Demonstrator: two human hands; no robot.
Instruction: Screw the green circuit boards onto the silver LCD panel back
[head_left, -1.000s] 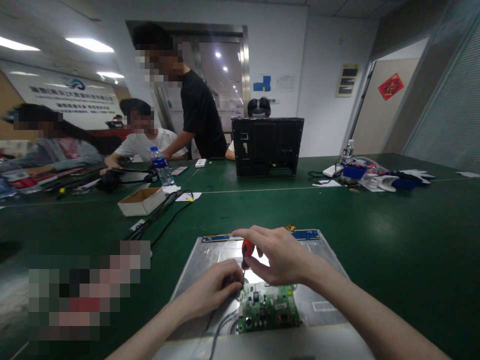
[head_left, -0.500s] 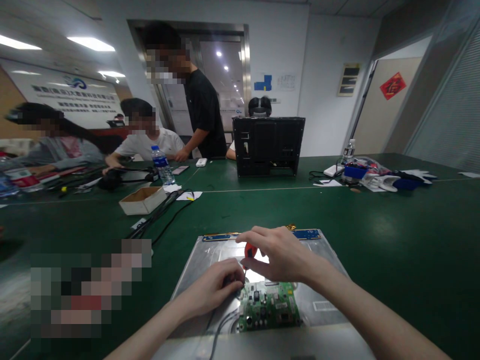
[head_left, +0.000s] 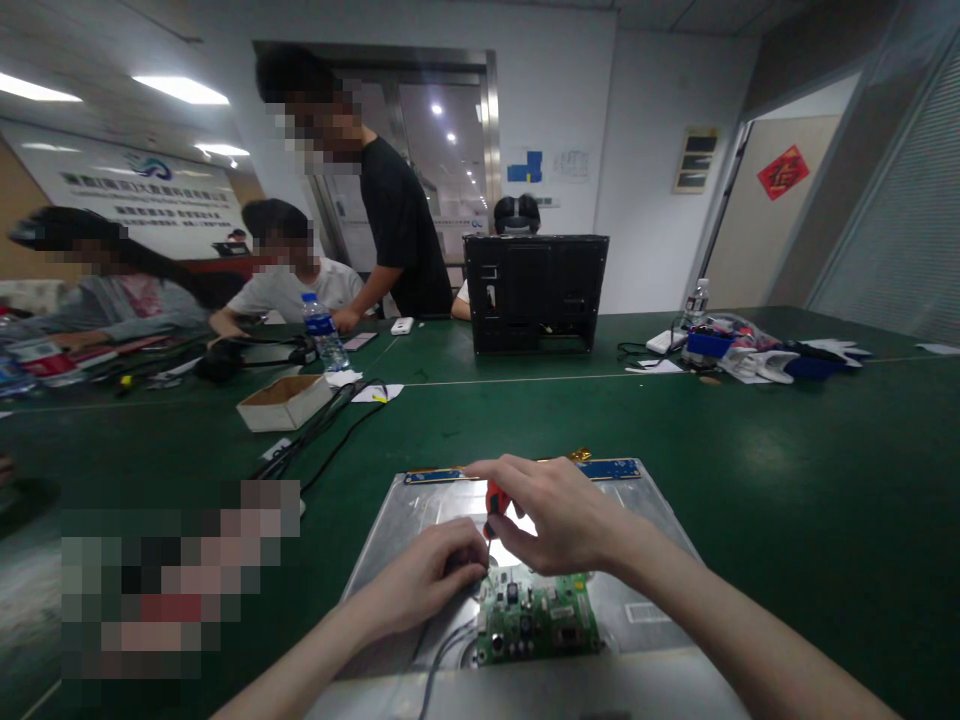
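Note:
A metal panel point(head_left: 652, 570) lies on the green table, with a blue strip board point(head_left: 611, 469) along its far edge and a green circuit board point(head_left: 536, 615) on its middle. My right hand point(head_left: 551, 510) grips a red and black screwdriver point(head_left: 495, 500), held upright with its tip at the circuit board's far left corner. Beside that tip is my left hand point(head_left: 442, 570), its fingers pinched together; whatever they hold is too small to make out. Dark cables point(head_left: 442, 655) run from the board's left side toward me.
An open cardboard box point(head_left: 283, 405), black cables point(head_left: 322, 440) and a water bottle point(head_left: 324, 332) are at the left. A black monitor housing point(head_left: 536, 292) stands across the table. Gloves and bags point(head_left: 765, 358) lie far right. Several people are around the table.
My right hand has shifted slightly and its fingers have turned on the screwdriver's handle. My left hand stays where it was. The standing person across the table has leaned further left.

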